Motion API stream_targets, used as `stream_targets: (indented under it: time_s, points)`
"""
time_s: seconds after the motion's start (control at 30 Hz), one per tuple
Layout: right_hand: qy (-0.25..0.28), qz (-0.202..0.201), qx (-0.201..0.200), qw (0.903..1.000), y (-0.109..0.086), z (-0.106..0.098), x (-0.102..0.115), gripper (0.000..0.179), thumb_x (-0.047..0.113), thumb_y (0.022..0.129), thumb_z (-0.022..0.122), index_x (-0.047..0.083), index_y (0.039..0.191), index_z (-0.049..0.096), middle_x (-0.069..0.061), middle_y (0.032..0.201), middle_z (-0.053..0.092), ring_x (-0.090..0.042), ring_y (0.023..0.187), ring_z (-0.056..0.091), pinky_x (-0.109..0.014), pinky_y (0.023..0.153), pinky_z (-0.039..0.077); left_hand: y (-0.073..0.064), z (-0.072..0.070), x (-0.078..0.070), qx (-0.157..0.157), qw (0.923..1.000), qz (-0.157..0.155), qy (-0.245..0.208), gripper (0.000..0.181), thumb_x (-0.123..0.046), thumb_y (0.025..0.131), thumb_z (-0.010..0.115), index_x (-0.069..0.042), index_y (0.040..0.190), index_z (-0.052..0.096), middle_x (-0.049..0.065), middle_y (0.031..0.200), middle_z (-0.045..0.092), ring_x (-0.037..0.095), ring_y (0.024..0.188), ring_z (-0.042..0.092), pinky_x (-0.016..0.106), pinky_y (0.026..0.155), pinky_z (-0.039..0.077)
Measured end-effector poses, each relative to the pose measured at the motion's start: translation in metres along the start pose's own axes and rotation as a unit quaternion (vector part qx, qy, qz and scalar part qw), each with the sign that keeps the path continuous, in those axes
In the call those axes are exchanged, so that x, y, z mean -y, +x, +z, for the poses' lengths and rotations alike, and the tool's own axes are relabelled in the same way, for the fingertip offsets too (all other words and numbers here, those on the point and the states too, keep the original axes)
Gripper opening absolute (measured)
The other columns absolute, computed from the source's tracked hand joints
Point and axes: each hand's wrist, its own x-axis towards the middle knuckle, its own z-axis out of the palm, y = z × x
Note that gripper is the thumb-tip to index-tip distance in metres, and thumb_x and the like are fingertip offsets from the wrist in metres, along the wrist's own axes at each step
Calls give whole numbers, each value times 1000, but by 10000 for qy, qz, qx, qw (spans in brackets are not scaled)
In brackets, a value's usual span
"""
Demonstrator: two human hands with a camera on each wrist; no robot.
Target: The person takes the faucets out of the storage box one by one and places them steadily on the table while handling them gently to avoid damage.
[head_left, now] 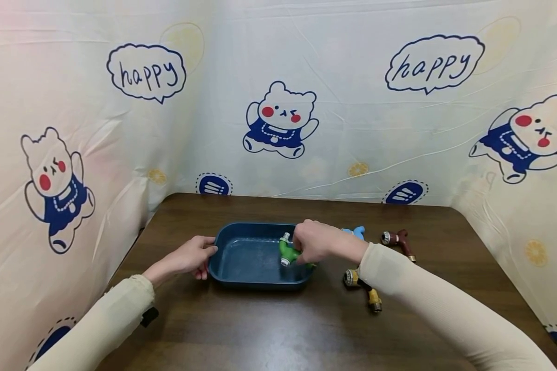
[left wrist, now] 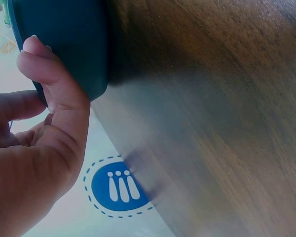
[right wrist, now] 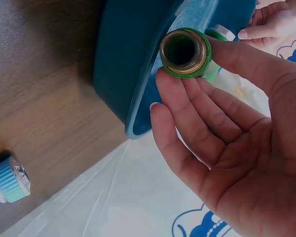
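Observation:
A dark blue rectangular basin [head_left: 260, 283] stands on the wooden table. My left hand [head_left: 187, 257] holds its left end, the thumb at the rim and the fingers against the outer wall. Over the basin's right part, my right hand [head_left: 319, 239] pinches a green tap-like fitting [head_left: 287, 251] between thumb and fingers. The right wrist view shows the open brass threaded end [right wrist: 201, 55] of this fitting, close to the basin's rim [right wrist: 143, 106].
Right of the basin lie similar fittings: a blue one [head_left: 359, 232] partly behind the right arm, a maroon one [head_left: 403, 241] and a yellow one [head_left: 375, 299] with black parts. A printed cloth [head_left: 353, 67] hangs round the wooden table [head_left: 260, 330].

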Motion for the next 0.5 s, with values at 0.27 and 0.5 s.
stream_targets:
  time_s: [0.27,0.5]
  points:
    - [12,154,-27,9999,-9,-4,-2,28,17,89,86,14,67,69,8,58,53,-8,52,45,-23,52,43,0,0,-1,22,10000,11,10,53,-8,113,42,17,157,27,11,60,60,17,47,61,32,45,56]
    - [194,214,-28,9996,-16,-5,-4,28,15,90,84,13,67,69,6,58,53,-8,50,46,-24,50,43,0,0,-1,15,10000,2,5,52,-8,113,41,16,157,27,11,59,59,17,47,61,31,45,55]
